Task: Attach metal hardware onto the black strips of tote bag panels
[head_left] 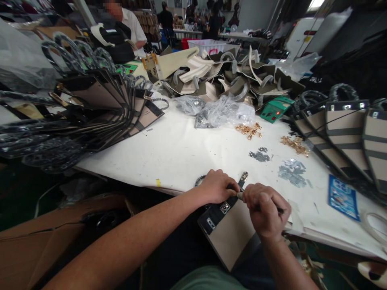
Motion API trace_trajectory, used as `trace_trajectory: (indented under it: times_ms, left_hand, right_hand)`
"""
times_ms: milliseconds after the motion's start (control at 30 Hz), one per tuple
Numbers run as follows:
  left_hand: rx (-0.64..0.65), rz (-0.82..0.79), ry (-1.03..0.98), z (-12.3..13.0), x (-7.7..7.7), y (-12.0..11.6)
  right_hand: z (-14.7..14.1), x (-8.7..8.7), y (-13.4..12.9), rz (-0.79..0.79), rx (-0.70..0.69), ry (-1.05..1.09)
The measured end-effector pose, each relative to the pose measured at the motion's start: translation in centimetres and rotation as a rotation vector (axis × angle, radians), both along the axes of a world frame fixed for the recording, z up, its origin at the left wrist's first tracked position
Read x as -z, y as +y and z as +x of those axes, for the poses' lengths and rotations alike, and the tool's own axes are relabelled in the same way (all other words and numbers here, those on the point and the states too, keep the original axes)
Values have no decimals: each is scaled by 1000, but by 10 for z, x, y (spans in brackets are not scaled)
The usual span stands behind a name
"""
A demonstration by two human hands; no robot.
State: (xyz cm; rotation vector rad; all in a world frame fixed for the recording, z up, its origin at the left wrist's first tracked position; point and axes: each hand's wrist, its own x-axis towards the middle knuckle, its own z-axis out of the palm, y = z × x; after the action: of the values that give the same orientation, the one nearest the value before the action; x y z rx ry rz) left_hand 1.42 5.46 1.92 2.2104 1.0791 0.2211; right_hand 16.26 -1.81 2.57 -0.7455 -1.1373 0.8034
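Against a white tabletop leans a flat beige-and-black bag panel, metal-plated, the left hand pinching its edge, the right hand gripping a slim pale-tipped tool, grey metal plates nearby.

1. Panel before me: tan, smooth, matt face; black edging, faint sheen.
2. Plate on its edging: shiny silver metal.
3. Tool in my right hand: dull, pale tip; material unclear.
4. My shirt: green cloth, matt.
5. Table: smooth white top, low sheen.
6. Bags: clear plastic, crumpled, glossy.
7. Clips: gold-coloured metal, bright.
8. Flat pieces: grey metal, softly shining.
9. Handles: glossy, wrinkled plastic wrapping.
10. Box: brown cardboard, matt.
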Motion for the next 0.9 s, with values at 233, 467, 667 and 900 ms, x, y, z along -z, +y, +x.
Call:
trace_trajectory:
  times_ms: [233, 467, 667, 900]
  left_hand:
    - [-50, -226, 105, 1, -13, 20]
    - [-66, -211, 252, 22, -15, 36]
    - [-69, -299, 281, 26, -16, 44]
    - [-61, -333, 281, 28, -15, 47]
  right_hand:
    - [1, -1, 5, -74, -33, -60]
    - [7, -2, 13, -146, -78, -26]
    - [9, -26, 19, -187, -109, -32]
    - [3, -44, 22, -164, -82, -82]
